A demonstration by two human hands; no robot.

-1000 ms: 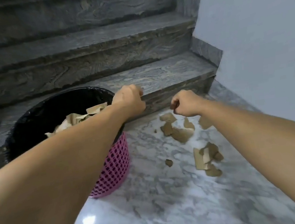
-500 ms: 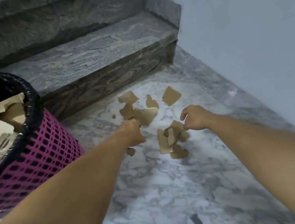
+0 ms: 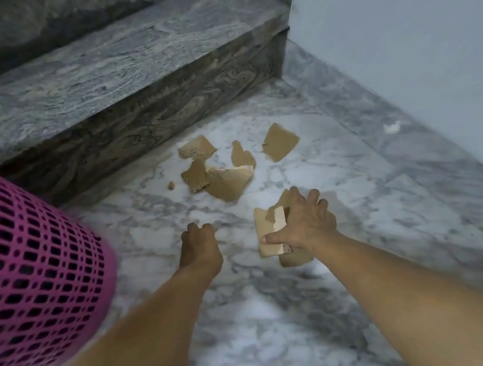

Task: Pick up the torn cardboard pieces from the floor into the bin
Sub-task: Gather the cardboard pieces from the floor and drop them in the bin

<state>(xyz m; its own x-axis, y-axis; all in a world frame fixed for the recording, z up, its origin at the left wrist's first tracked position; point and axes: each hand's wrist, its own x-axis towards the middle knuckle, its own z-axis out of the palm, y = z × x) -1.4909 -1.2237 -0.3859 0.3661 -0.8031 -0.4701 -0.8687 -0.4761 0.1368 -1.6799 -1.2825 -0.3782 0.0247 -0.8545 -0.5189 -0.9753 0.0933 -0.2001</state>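
Note:
Torn brown cardboard pieces lie on the grey marble floor. My right hand point(image 3: 303, 224) rests with fingers spread on the near pile point(image 3: 266, 234), its thumb pressing a tan piece. My left hand point(image 3: 200, 245) is knuckles-up on the floor just left of that pile, fingers curled down; whatever is under it is hidden. Farther off sits a cluster of larger pieces point(image 3: 228, 181), a squarish piece point(image 3: 279, 141), another piece point(image 3: 196, 147) and a tiny scrap point(image 3: 170, 186). The pink mesh bin point(image 3: 32, 269) with a black liner stands at the left edge.
A dark stone stair step point(image 3: 99, 78) rises right behind the far pieces. A pale wall point(image 3: 397, 26) closes off the right side. A small white fleck point(image 3: 391, 127) lies on the floor border by the wall.
Both hands moved from above the bin down to the floor. The right hand opened and came down on the near pile; the left hand dropped over the spot where a small scrap lay.

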